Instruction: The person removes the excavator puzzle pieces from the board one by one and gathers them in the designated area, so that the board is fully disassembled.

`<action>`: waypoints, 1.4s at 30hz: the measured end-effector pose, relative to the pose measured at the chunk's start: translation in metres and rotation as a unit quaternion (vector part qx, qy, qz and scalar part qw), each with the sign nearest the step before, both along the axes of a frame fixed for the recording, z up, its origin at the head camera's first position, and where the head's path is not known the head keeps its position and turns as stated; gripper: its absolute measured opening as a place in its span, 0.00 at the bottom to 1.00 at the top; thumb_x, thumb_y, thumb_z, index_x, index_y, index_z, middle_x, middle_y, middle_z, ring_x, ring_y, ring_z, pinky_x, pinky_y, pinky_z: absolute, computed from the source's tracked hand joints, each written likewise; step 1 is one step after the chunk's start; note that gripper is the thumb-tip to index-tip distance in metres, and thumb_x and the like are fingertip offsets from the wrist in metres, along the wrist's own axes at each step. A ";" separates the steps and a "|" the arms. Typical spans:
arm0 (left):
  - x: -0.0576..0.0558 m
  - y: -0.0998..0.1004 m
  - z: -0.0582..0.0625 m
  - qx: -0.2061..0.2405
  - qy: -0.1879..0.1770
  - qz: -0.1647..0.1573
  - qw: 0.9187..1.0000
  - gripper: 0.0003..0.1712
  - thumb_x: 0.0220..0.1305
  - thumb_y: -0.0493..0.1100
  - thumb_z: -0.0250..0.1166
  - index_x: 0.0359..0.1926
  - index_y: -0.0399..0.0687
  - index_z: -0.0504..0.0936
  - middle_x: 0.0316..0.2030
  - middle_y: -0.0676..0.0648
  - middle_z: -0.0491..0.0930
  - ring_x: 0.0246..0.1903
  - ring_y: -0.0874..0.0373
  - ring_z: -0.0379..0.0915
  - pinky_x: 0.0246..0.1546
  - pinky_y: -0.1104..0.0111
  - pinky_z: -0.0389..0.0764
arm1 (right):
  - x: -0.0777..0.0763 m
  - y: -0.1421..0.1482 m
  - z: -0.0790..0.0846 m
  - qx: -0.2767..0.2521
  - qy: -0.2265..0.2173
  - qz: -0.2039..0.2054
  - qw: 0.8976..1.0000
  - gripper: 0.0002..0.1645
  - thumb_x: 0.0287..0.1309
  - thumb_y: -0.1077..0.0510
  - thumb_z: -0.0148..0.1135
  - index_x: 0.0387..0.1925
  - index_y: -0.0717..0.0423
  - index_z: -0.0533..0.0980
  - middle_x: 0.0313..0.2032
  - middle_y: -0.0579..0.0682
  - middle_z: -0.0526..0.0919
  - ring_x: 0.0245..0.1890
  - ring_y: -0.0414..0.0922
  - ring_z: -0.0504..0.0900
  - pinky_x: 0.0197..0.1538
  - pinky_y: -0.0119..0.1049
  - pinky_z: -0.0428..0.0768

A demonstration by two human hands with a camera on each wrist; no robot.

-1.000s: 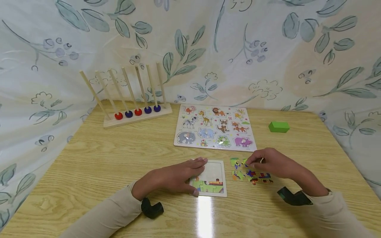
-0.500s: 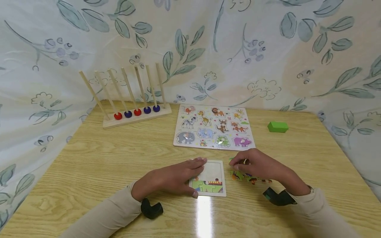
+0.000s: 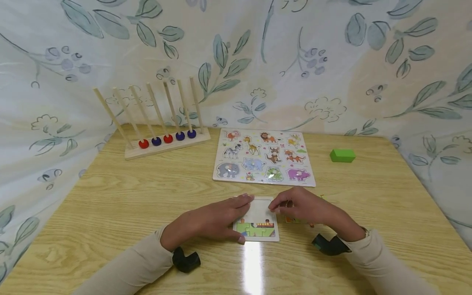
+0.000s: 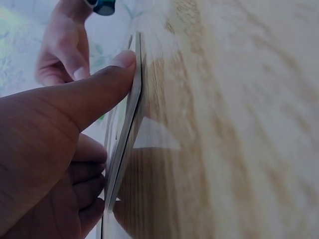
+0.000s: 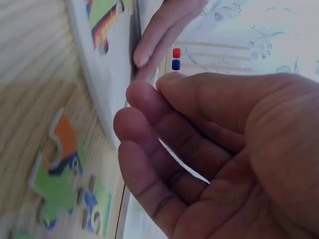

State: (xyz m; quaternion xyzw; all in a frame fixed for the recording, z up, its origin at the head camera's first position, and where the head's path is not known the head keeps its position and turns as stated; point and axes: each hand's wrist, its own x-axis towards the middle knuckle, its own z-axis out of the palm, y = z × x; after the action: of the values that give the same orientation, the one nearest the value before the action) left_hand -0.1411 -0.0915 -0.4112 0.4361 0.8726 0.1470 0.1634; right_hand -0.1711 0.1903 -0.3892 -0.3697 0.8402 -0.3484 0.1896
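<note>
A small square puzzle tray (image 3: 258, 211) lies on the table, with assembled green pieces (image 3: 254, 232) along its near side. My left hand (image 3: 217, 219) rests across its left side, fingers extended toward the far edge and thumb (image 4: 112, 82) on the near edge. My right hand (image 3: 306, 207) is at the tray's right edge, thumb and index finger pinched together on a puzzle piece that the fingers almost wholly hide. Below that hand lie loose puzzle pieces, among them an orange and green one (image 5: 62, 174) and a blue and green one (image 5: 94, 206).
Behind the tray lies an animal peg puzzle board (image 3: 263, 157). A wooden bead stacker (image 3: 167, 147) with red and blue beads stands at the back left. A green block (image 3: 342, 155) sits at the back right. A leaf-patterned cloth (image 3: 236, 61) hangs behind the table.
My right hand has moved left from the loose pieces to the tray's right edge, fingers still pinched. My left hand stays on the tray.
</note>
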 end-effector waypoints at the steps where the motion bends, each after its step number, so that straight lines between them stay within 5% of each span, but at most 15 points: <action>1: 0.000 -0.001 0.000 0.001 0.003 0.002 1.000 0.55 0.62 0.64 0.63 0.75 0.37 0.48 0.76 0.47 0.39 0.74 0.55 0.32 0.70 0.64 0.50 | 0.000 -0.002 -0.001 -0.003 0.002 0.007 1.000 0.09 0.63 0.67 0.62 0.42 0.59 0.84 0.40 0.46 0.85 0.32 0.36 0.78 0.35 0.32 0.79; 10: -0.002 -0.008 0.005 0.000 0.024 0.018 1.000 0.55 0.61 0.63 0.64 0.76 0.39 0.50 0.77 0.47 0.38 0.74 0.54 0.32 0.70 0.62 0.51 | 0.005 -0.016 0.000 -0.003 -0.022 0.029 0.999 0.10 0.64 0.66 0.60 0.43 0.58 0.84 0.41 0.44 0.86 0.39 0.37 0.81 0.44 0.34 0.80; 26: 0.000 -0.004 0.001 -0.074 0.032 0.010 0.997 0.51 0.66 0.66 0.56 0.76 0.39 0.49 0.76 0.44 0.35 0.74 0.53 0.29 0.71 0.62 0.43 | 0.004 -0.047 -0.009 -0.013 -0.065 0.055 0.996 0.12 0.66 0.65 0.58 0.47 0.59 0.83 0.44 0.46 0.86 0.40 0.37 0.81 0.44 0.33 0.79; 42: -0.001 -0.004 0.004 -0.062 0.019 0.014 0.998 0.55 0.64 0.67 0.59 0.76 0.40 0.46 0.76 0.44 0.36 0.74 0.53 0.29 0.71 0.60 0.40 | 0.002 -0.053 -0.013 -0.042 -0.092 0.059 0.993 0.12 0.67 0.65 0.57 0.47 0.60 0.83 0.44 0.49 0.86 0.32 0.36 0.78 0.37 0.30 0.77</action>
State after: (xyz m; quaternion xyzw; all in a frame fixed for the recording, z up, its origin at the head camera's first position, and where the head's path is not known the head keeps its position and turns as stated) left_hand -0.1418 -0.0956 -0.4073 0.4159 0.8889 0.0861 0.1714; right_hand -0.1693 0.1371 -0.4017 -0.3928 0.7806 -0.4041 0.2704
